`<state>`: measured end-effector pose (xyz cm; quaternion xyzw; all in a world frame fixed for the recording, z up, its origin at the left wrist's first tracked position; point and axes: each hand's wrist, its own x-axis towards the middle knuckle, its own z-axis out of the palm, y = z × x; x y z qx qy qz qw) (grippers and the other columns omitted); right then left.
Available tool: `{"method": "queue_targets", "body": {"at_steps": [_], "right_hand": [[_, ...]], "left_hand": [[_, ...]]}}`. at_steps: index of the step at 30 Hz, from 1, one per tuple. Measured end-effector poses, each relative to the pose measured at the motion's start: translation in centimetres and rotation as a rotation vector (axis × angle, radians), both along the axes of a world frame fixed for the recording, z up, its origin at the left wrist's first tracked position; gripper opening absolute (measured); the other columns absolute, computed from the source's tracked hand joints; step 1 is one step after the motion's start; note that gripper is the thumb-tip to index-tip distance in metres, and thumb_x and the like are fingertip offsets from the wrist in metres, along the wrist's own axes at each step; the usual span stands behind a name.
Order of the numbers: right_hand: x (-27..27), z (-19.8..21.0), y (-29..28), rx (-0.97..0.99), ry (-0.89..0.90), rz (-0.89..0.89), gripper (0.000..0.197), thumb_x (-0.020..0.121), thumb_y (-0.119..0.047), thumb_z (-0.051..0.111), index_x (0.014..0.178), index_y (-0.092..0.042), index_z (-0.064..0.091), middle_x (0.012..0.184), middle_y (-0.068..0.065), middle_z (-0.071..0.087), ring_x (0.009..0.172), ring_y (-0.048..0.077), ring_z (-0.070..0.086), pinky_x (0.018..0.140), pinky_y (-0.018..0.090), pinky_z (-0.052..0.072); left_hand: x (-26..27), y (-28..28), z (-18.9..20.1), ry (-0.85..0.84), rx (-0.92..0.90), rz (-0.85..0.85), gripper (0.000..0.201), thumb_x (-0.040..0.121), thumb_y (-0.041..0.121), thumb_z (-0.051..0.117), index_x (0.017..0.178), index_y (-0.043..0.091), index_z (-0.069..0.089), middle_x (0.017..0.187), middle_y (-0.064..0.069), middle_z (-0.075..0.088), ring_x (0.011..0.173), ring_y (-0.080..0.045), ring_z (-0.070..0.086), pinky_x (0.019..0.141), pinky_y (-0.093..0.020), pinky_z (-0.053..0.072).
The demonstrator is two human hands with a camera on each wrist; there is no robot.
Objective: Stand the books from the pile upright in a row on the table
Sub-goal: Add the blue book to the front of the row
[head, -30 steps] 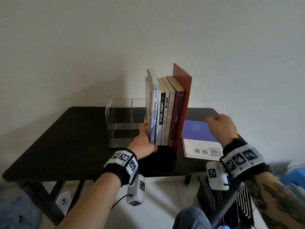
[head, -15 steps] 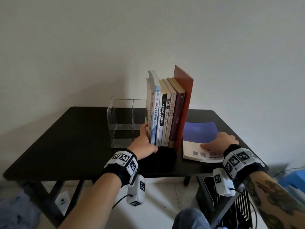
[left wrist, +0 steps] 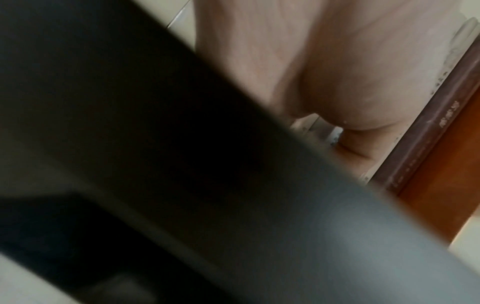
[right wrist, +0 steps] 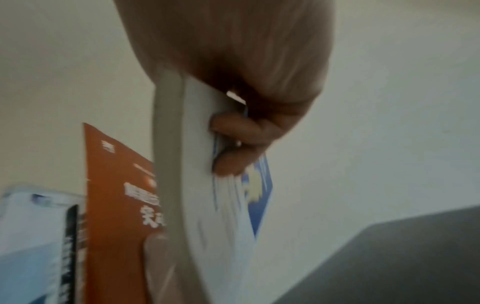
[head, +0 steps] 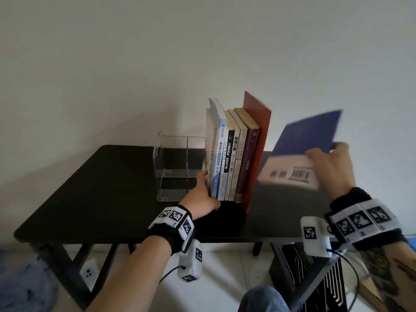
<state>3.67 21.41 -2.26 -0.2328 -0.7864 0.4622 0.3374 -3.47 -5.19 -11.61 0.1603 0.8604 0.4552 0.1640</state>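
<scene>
Several books (head: 231,152) stand upright in a row on the black table (head: 101,199), ending at the right in a tall red-orange book (head: 257,140). My left hand (head: 203,194) presses against the left end of the row, fingers hidden behind the first book; the left wrist view shows its palm (left wrist: 350,67) against the spines. My right hand (head: 328,163) grips a blue and white book (head: 301,149), tilted in the air to the right of the row. In the right wrist view its fingers (right wrist: 233,142) curl round the book's page edge (right wrist: 200,185).
A clear acrylic holder (head: 177,163) stands on the table just left of the row. A white wall rises behind. Below the table's front edge are a black slatted object (head: 315,284) on the floor, my knee and a wall socket (head: 89,272).
My right hand came down on the blue book lying flat on the table, gripped it and lifted it up tilted to the right of the row. The left hand stayed put.
</scene>
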Motion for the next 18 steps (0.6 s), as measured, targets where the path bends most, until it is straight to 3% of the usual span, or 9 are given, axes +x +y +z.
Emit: {"method": "queue_targets", "body": {"at_steps": [2, 4, 7, 11, 15, 16, 18], "right_hand": [[1.1, 1.5, -1.9, -0.068, 0.331, 0.013, 0.03, 0.085, -0.02, 0.062, 0.107, -0.019, 0.042, 0.09, -0.004, 0.063, 0.08, 0.02, 0.065, 0.072, 0.04, 0.055], [2.2, 2.9, -3.9, -0.139, 0.576, 0.101, 0.029, 0.082, -0.015, 0.065, 0.101, -0.024, 0.045, 0.087, -0.009, 0.064, 0.08, 0.017, 0.067, 0.067, 0.042, 0.058], [3.1, 4.1, -5.2, -0.29, 0.788, 0.218, 0.034, 0.078, -0.008, 0.067, 0.109, -0.016, 0.059, 0.099, 0.001, 0.069, 0.094, 0.028, 0.069, 0.072, 0.05, 0.058], [3.8, 5.1, -7.2, -0.213, 0.776, 0.361, 0.045, 0.089, -0.01, 0.061, 0.131, -0.009, 0.046, 0.119, 0.012, 0.065, 0.102, 0.028, 0.068, 0.073, 0.047, 0.059], [4.5, 5.3, -9.8, -0.062, 0.831, 0.391, 0.042, 0.093, -0.004, 0.06, 0.129, -0.012, 0.042, 0.122, 0.016, 0.061, 0.103, 0.027, 0.068, 0.07, 0.046, 0.061], [4.6, 5.2, -10.5, -0.038, 0.858, 0.4, 0.041, 0.092, -0.004, 0.061, 0.127, -0.018, 0.045, 0.121, 0.014, 0.061, 0.105, 0.026, 0.067, 0.071, 0.048, 0.06], [4.6, 4.9, -12.0, 0.024, 0.881, 0.398, 0.046, 0.09, -0.007, 0.065, 0.117, -0.043, 0.055, 0.117, -0.006, 0.064, 0.108, 0.022, 0.065, 0.08, 0.048, 0.058]], "left_hand": [[-0.1, 0.0, -0.1, 0.003, 0.001, 0.0, 0.099, 0.083, 0.008, 0.067, 0.152, 0.028, -0.001, 0.138, -0.006, 0.053, 0.092, -0.019, 0.064, 0.078, -0.027, 0.053], [-0.2, 0.0, -0.4, 0.001, 0.002, 0.0, 0.1, 0.083, 0.007, 0.066, 0.153, 0.028, -0.002, 0.136, -0.007, 0.054, 0.084, -0.015, 0.062, 0.067, -0.02, 0.049], [-0.5, 0.1, -0.8, 0.002, 0.01, -0.004, 0.1, 0.082, 0.005, 0.065, 0.152, 0.029, -0.002, 0.133, -0.007, 0.056, 0.079, -0.011, 0.06, 0.061, -0.017, 0.046], [-0.9, 0.1, -1.2, 0.013, 0.011, 0.001, 0.096, 0.081, 0.005, 0.064, 0.15, 0.028, 0.002, 0.131, -0.011, 0.057, 0.087, -0.02, 0.06, 0.064, -0.019, 0.046], [-0.9, 0.2, -1.5, 0.032, 0.034, -0.008, 0.095, 0.079, 0.004, 0.064, 0.149, 0.027, 0.004, 0.128, -0.009, 0.057, 0.094, -0.023, 0.062, 0.069, -0.021, 0.048], [-1.0, 0.2, -1.7, 0.038, 0.043, -0.012, 0.095, 0.079, 0.003, 0.064, 0.149, 0.027, 0.005, 0.128, -0.009, 0.057, 0.096, -0.023, 0.063, 0.072, -0.023, 0.05], [-1.1, 0.1, -1.9, 0.056, 0.055, -0.02, 0.094, 0.079, 0.002, 0.065, 0.149, 0.026, 0.005, 0.129, -0.009, 0.056, 0.101, -0.024, 0.063, 0.078, -0.026, 0.053]]}}
